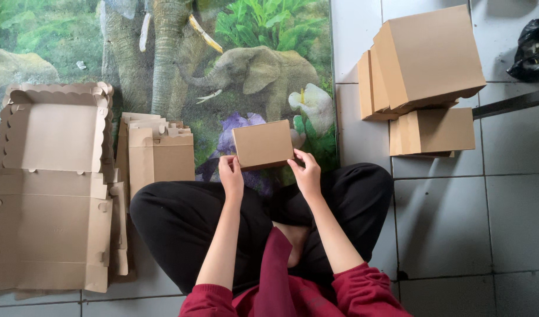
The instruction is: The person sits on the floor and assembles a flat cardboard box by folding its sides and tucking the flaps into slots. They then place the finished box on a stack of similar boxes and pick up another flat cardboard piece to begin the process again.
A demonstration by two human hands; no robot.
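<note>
A small closed brown cardboard box [262, 143] is held up in front of my crossed legs, above a mat printed with elephants [181, 58]. My left hand [230, 175] grips its lower left corner. My right hand [306, 171] grips its lower right corner. Both red sleeves show at the bottom of the view.
A stack of flat unfolded box blanks [158, 154] lies to the left of my knee. A large open flat carton [52, 188] lies at far left. Three folded brown boxes [425, 76] are piled on the tiled floor at right. A black bag [533, 50] sits at the top right corner.
</note>
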